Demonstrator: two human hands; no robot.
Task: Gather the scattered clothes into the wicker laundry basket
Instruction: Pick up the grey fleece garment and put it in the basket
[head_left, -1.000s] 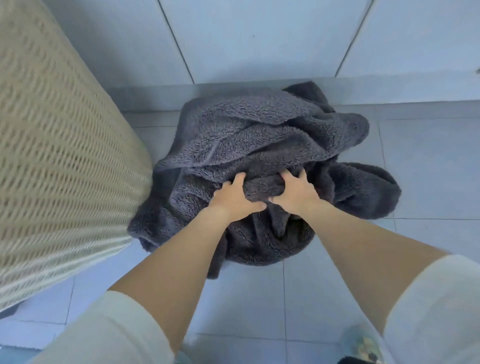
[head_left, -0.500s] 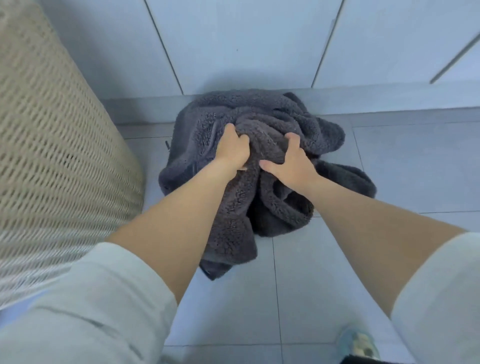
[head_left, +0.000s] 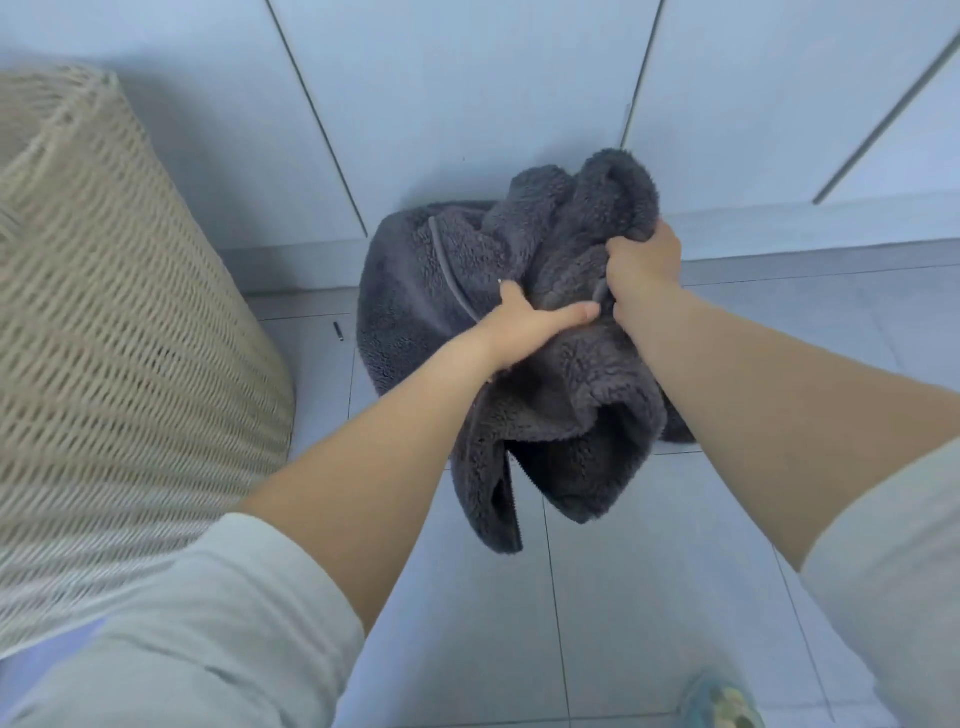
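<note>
The wicker laundry basket (head_left: 119, 332) is cut off by the left edge and motion-blurred; its opening and contents cannot be seen. The fingers of the right hand (head_left: 643, 260) are buried in the grey fleece garment (head_left: 519, 364), whose far lower part is hidden behind the right forearm. A small dark object (head_left: 338, 331) on the floor tiles (head_left: 649, 597) is too small to identify, and a patterned shoe (head_left: 722, 701) is cropped by the bottom edge.

Left hand (head_left: 524, 325) and right hand (head_left: 641, 265) both squeezing a fluffy dark grey fleece jacket (head_left: 519, 338), bunched up over the tiled floor (head_left: 649, 597), wicker laundry basket (head_left: 114, 338) just beside it on the left
</note>
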